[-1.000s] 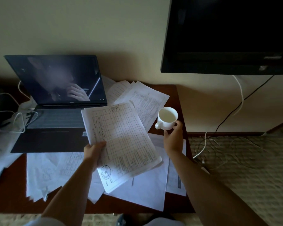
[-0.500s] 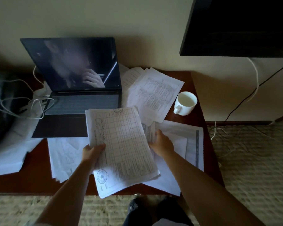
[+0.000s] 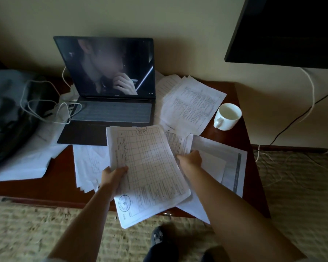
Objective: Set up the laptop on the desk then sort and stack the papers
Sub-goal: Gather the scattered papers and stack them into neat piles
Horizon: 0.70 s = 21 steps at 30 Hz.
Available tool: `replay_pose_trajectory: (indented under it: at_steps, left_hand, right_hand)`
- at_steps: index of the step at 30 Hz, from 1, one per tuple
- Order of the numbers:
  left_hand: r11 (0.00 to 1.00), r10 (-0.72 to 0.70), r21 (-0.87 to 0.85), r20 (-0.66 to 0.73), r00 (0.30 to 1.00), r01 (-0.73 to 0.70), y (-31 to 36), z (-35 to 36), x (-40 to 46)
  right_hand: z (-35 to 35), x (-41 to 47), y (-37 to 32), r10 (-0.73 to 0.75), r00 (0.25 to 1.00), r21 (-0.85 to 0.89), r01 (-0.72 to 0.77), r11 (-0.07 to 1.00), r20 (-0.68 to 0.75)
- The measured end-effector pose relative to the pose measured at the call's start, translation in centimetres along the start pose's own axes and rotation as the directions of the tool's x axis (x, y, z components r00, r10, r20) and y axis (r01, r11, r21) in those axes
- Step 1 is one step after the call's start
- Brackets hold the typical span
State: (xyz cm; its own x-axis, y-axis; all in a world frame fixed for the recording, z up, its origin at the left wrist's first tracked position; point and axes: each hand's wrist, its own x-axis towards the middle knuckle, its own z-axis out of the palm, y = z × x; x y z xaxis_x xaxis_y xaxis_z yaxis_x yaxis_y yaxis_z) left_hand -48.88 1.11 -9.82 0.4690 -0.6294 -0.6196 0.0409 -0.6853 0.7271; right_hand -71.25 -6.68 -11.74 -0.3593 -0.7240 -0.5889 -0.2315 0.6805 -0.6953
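Gripped by left hand (image 3: 113, 176): gridded, stamped paper stack (image 3: 148, 171); right hand (image 3: 190, 159) underneath.

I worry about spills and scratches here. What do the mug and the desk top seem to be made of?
The mug looks like glazed white ceramic: smooth, thick-walled, faintly shiny. The desk top looks like dark reddish wood or veneer with a glossy finish; which one, the picture cannot tell.

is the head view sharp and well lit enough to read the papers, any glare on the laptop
Head view: dim and soft; grid lines on the held stack show, but its text is unreadable. The laptop screen shows a picture with one bright diagonal streak. Wide-angle bending at the edges.
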Motion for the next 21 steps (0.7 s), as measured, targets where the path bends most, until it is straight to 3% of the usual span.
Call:
replay_pose_trajectory:
  at_steps: [8,16,19,21]
  left_hand:
    - [0.999,-0.034,-0.042,0.008,0.999,0.034,-1.4,1.1,-2.8]
    - [0.994,-0.043,-0.099,-0.01,0.999,0.042,-2.6,3.2,-6.5]
    - [0.99,-0.07,-0.122,-0.011,0.997,0.068,-3.2,4.6,-8.0]
    - [0.984,-0.097,-0.152,-0.005,0.995,0.095,-3.7,5.6,-9.0]
  right_hand:
    - [-2.5,-1.7,1.5,-0.094,0.994,-0.128,0.099,0.987,0.047]
    - [-8.0,-2.8,3.8,-0.149,0.989,-0.138,0.148,0.979,0.005]
    - [-9.6,-3.3,5.5,-0.142,0.99,-0.161,0.144,0.976,0.025]
    - [-11.7,-3.8,6.7,-0.098,0.994,-0.164,0.09,0.982,-0.038]
